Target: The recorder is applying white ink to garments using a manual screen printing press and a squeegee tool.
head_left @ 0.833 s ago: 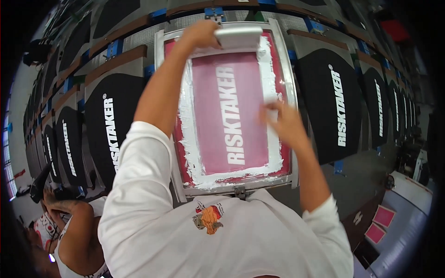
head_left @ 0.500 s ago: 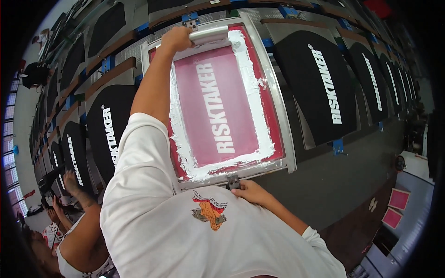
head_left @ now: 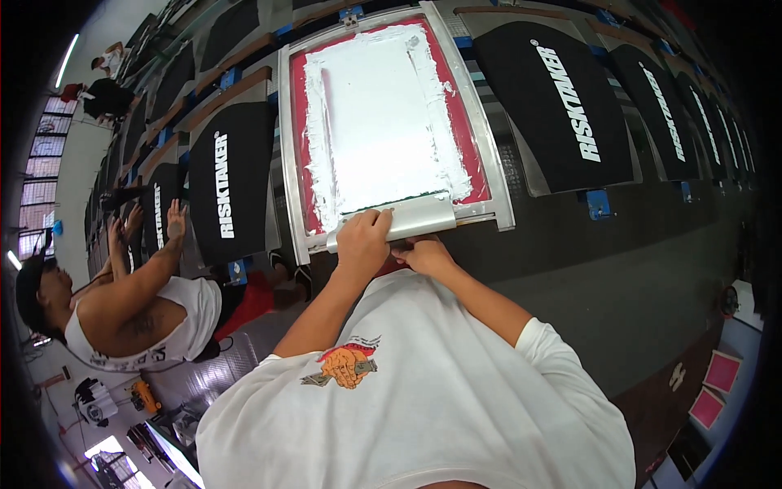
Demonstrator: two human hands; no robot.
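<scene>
A metal-framed printing screen (head_left: 285,147) with a pink mesh lies on the long table, its middle coated in white ink (head_left: 375,114). A wide squeegee (head_left: 423,218) rests along the screen's near edge. My left hand (head_left: 363,236) is shut on the squeegee's left part. Touching the frame's near edge just beside it, my right hand (head_left: 423,254) has its fingers curled against the frame below the squeegee. Whether that hand grips anything cannot be made out.
Black garments with white lettering lie on boards to the left (head_left: 232,179) and right (head_left: 562,106) of the screen, with more further along. A person in a white vest (head_left: 138,318) stands at the left, hand on a board. Pink cards (head_left: 717,383) sit at lower right.
The squeegee has come from the screen's far edge to its near edge with my left hand, leaving the pink mesh covered in white ink. The camera has also come closer to the screen.
</scene>
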